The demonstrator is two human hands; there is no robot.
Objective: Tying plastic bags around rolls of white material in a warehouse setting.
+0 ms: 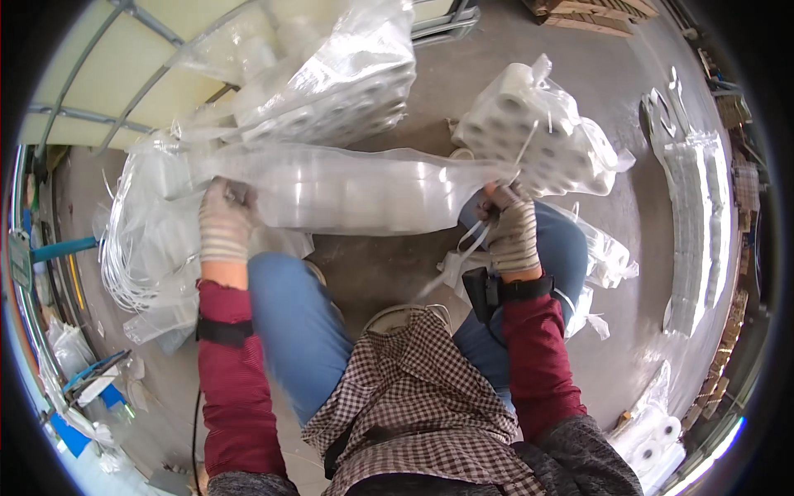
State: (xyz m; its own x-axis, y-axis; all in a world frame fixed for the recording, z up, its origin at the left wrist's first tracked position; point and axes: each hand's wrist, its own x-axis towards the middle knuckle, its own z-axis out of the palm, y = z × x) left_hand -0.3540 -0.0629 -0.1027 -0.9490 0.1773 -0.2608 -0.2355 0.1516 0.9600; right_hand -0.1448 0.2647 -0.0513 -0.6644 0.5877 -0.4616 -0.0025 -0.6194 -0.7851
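A long clear plastic bag (372, 186) with a row of white rolls inside stretches across in front of my knees. My left hand (227, 217), in a striped work glove, grips the bag's left part with its fingers curled in. At the other end, my gloved right hand (506, 223) closes on the bag's gathered end. A thin white tie strip (525, 153) sticks up by those fingers, and a loose strip (463, 252) hangs below them. A bundle of white strips (132, 264) lies on the plastic to the left of my left hand.
Bagged rolls are stacked at the far side (331, 107). Another tied bag of rolls (529, 124) lies beyond my right hand. Long wrapped packs (695, 223) rest on the floor at the right. A metal-caged tank (91, 74) stands far left; wooden pallets (591, 12) are at the back.
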